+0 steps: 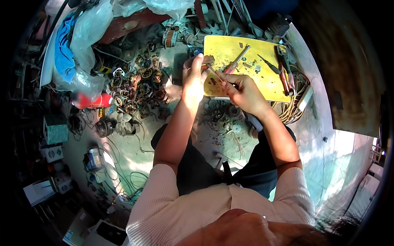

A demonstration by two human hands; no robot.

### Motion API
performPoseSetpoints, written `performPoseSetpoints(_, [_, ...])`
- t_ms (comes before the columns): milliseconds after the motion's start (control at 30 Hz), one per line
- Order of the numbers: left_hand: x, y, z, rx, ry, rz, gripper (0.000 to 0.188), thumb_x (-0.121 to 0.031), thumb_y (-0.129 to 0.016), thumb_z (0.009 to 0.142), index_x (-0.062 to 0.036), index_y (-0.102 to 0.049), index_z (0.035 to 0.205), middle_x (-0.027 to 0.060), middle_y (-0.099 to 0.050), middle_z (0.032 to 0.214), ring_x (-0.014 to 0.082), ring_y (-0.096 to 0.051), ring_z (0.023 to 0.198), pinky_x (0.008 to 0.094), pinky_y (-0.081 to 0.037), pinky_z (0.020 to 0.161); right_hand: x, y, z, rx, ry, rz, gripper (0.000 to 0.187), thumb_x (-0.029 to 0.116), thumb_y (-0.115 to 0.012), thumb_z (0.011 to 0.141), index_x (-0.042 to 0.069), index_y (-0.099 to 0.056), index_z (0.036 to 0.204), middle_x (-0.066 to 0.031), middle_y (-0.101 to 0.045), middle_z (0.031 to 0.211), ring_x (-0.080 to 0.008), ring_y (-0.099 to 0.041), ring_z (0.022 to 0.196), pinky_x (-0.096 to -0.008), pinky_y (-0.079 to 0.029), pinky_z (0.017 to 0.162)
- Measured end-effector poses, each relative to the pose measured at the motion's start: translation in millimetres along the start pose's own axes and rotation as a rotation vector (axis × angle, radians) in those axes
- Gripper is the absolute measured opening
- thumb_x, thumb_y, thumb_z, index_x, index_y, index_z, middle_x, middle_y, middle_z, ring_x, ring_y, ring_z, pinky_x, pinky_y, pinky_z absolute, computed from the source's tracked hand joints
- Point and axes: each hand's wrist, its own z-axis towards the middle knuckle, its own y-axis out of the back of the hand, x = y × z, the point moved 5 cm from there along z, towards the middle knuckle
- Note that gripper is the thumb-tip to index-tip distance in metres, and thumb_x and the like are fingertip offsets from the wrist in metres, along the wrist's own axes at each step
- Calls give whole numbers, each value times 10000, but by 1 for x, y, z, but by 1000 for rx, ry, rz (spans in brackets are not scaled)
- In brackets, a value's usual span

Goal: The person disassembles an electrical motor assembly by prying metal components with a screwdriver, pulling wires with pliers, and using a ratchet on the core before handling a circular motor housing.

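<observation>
**Small part held at the edge of a yellow board**

The left hand (193,78) pinches a small brownish part (207,60) between thumb and fingertips, right at the near-left edge of the yellow board (262,82). The right hand (242,92) is closed around a slim tool (217,74) whose tip reaches up to the part, just beyond the left fingertips; what kind of tool it is cannot be made out.

Just past the right knuckles lies a red-handled screwdriver (237,62), and further right a dark thin driver (269,64) and pliers (284,69) at the board's far edge.

Risks, as I judge them: the part is tiny and gripped only at the fingertips, so a slip of the tool tip could jab the left fingers or flick the part down into the scrap motor coils (137,88) left of the left hand, where it would be hard to find. The loose wires (293,102) right of the right wrist could catch the forearm.

Packages: a green box (55,130) and white cartons (39,190) sit far to the left; a red can (92,100) lies beside the coils.
</observation>
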Motion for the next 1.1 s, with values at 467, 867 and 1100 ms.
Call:
performPoseSetpoints(467, [-5,-1,1,-61,134,-148,375,-362,-638,905,-53,-555,1102,55,-605,1086,189,-571,1013,362,-465,944,2,-6,-1,-57,72,-167,337,104,-561,946,58,-598,1277,-74,-690,858,-78,-561,736,-257,-488,725])
performPoseSetpoints(867, [-10,-4,-3,-3,130,-117,335,-310,-650,904,-37,-559,1075,77,-612,1046,203,-590,973,372,-495,913,5,-5,-2,-59,129,-194,353,94,-577,935,75,-592,1287,-143,-713,923,-92,-611,831,-266,-493,802])
performPoseSetpoints(1100, [-4,2,0,44,42,67,309,-259,-638,919,-40,-539,1112,75,-605,1048,201,-594,967,369,-487,922,0,3,1,27,97,-136,347,101,-575,948,97,-594,1294,-8,-643,724,-50,-493,568,-233,-449,574])
